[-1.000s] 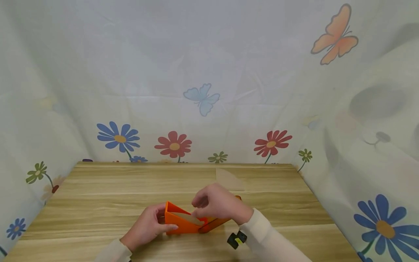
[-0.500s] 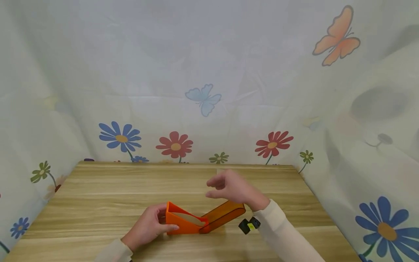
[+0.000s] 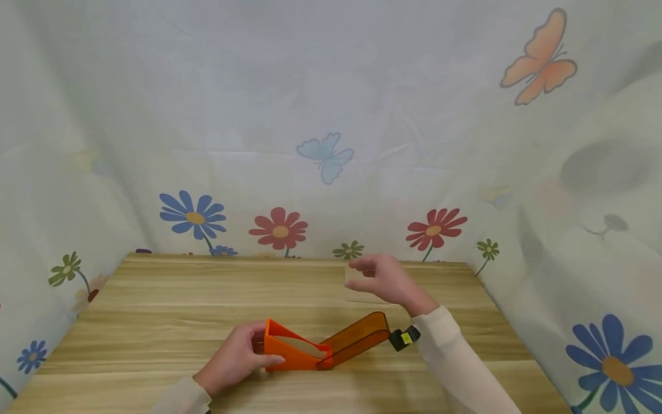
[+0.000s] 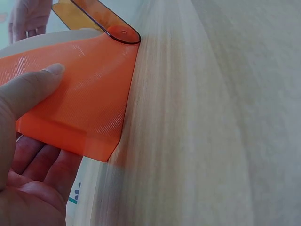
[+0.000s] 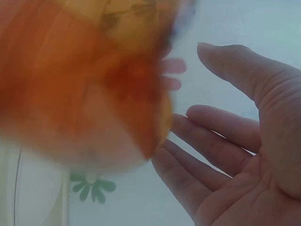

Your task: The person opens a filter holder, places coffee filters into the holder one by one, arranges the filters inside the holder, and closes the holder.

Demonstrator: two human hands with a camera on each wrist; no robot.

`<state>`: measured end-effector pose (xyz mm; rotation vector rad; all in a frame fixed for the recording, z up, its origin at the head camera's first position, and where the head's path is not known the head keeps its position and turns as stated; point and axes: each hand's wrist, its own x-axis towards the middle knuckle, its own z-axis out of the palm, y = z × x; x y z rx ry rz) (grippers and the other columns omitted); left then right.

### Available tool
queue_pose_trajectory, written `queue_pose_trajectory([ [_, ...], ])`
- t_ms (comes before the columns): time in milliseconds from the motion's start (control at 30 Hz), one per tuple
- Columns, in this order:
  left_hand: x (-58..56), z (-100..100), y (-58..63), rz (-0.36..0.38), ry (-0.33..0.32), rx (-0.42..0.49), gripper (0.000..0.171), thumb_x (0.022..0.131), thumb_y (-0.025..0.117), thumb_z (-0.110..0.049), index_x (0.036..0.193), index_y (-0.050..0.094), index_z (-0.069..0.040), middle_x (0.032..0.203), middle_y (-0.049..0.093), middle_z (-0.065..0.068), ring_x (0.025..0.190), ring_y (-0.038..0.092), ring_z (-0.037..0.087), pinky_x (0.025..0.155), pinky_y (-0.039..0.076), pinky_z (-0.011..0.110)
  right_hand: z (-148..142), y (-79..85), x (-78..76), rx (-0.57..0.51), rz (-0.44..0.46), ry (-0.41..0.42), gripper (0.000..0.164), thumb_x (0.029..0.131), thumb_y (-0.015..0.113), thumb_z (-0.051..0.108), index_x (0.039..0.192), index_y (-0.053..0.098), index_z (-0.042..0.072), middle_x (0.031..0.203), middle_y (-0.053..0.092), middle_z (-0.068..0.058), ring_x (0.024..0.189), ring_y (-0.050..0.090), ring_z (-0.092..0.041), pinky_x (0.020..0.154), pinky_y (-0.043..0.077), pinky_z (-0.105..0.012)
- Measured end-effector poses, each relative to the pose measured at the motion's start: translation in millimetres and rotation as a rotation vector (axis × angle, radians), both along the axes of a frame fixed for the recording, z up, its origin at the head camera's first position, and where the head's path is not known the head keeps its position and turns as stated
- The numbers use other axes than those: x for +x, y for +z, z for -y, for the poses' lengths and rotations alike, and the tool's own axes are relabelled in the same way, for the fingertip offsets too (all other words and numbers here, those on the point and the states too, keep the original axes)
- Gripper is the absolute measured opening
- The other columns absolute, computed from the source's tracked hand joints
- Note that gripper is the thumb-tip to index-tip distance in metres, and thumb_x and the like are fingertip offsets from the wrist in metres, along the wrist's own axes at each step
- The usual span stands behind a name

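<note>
My left hand [image 3: 235,356] grips an orange wedge-shaped case [image 3: 289,361] at its left end, thumb on the near face and fingers behind, as the left wrist view shows. The case's see-through amber lid [image 3: 362,336] is swung up on its hinge to the right. Inside sits tan curved paper [image 3: 300,345], much like cone coffee filters. Farther back, my right hand [image 3: 385,282] hovers with thumb and fingers apart and nothing between them. It partly hides a flat tan fan-shaped paper [image 3: 357,296] on the table.
A light wood-grain table [image 3: 207,293] carries the case and paper. Behind and beside it hangs a pale curtain [image 3: 233,115] printed with flowers and butterflies. A small black device [image 3: 404,338] on my right wrist overlaps the lid's tip in the head view.
My right hand has moved away from the case's opening, back and to the right, over the fan-shaped paper. My left hand still holds the case in place.
</note>
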<state>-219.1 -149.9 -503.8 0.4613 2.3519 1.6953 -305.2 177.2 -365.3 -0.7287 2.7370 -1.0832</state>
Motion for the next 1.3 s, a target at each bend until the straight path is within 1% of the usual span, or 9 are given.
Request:
queue_pose_trajectory([
  [100,0.6,-0.3,0.9,0.002,0.002,-0.002,0.048,0.081,0.088,-0.037,0.12,0.07,-0.016,0.113,0.076,0.002,0.097,0.072,0.02,0.082,0.058,0.024,-5.0,-6.1,-9.8,-0.006,-0.018,-0.025,0.05,0.093,0.076,0.034,0.133,0.067,0.005,0.134,0.068,-0.016,0.123,0.064,-0.039,0.103,0.053,-0.05],
  [233,0.9,-0.1,1.5,0.005,0.006,-0.003,0.049,0.08,0.088,-0.038,0.12,0.07,-0.015,0.113,0.076,0.002,0.097,0.072,0.019,0.082,0.058,0.024,-10.5,-14.0,-21.3,0.005,-0.032,-0.06,0.047,0.094,0.075,0.034,0.13,0.068,0.005,0.13,0.07,-0.017,0.118,0.067,-0.036,0.101,0.055,-0.048],
  [333,0.6,0.2,1.1,0.003,0.01,-0.004,0.048,0.08,0.088,-0.038,0.119,0.07,-0.016,0.112,0.076,0.002,0.096,0.072,0.019,0.081,0.058,0.024,-14.2,-18.7,-28.4,0.008,-0.019,-0.085,0.046,0.094,0.076,0.035,0.129,0.069,0.006,0.129,0.07,-0.016,0.116,0.067,-0.033,0.099,0.056,-0.048],
  [467,0.7,0.0,0.5,-0.004,0.01,-0.002,0.047,0.081,0.088,-0.036,0.119,0.071,-0.016,0.112,0.076,0.002,0.096,0.072,0.017,0.082,0.058,0.024,-19.0,-25.1,-37.3,0.011,0.001,-0.109,0.047,0.094,0.076,0.035,0.129,0.069,0.005,0.127,0.071,-0.017,0.115,0.067,-0.032,0.097,0.056,-0.048],
  [600,1.0,0.2,0.3,-0.002,0.012,-0.001,0.047,0.081,0.088,-0.036,0.119,0.07,-0.016,0.112,0.076,0.002,0.096,0.072,0.017,0.083,0.058,0.023,-21.9,-31.5,-46.2,0.036,0.009,-0.109,0.048,0.093,0.077,0.036,0.129,0.069,0.005,0.126,0.071,-0.017,0.114,0.068,-0.031,0.096,0.057,-0.047],
  [733,0.9,1.1,0.0,0.001,0.015,-0.003,0.048,0.08,0.088,-0.038,0.119,0.07,-0.016,0.112,0.076,0.001,0.096,0.072,0.018,0.083,0.057,0.023,-22.8,-38.9,-56.0,0.07,0.021,-0.111,0.048,0.093,0.077,0.034,0.128,0.069,0.003,0.124,0.071,-0.018,0.111,0.068,-0.03,0.096,0.058,-0.046],
  [967,-0.3,0.5,-2.3,-0.007,0.007,0.0,0.046,0.081,0.088,-0.037,0.119,0.071,-0.018,0.111,0.076,0.001,0.095,0.072,0.017,0.081,0.058,0.024,-26.0,-62.1,-77.8,0.127,0.042,-0.136,0.046,0.093,0.077,0.03,0.125,0.069,-0.001,0.119,0.072,-0.016,0.104,0.067,-0.027,0.092,0.058,-0.045],
  [1133,-0.8,-0.1,-2.7,-0.002,0.007,0.003,0.046,0.08,0.088,-0.037,0.119,0.071,-0.017,0.111,0.076,0.001,0.095,0.072,0.018,0.081,0.058,0.024,-28.1,-75.6,-88.9,0.157,0.062,-0.19,0.042,0.09,0.08,0.028,0.118,0.071,-0.002,0.114,0.073,-0.016,0.098,0.066,-0.027,0.089,0.058,-0.046],
  [1300,-0.8,-0.9,-2.1,0.003,0.003,0.016,0.046,0.081,0.088,-0.036,0.119,0.071,-0.017,0.111,0.076,0.002,0.094,0.072,0.018,0.08,0.058,0.025,-28.6,-87.9,-96.9,0.179,0.127,-0.257,0.042,0.088,0.082,0.027,0.118,0.071,0.0,0.116,0.071,-0.015,0.096,0.065,-0.026,0.087,0.058,-0.045],
])
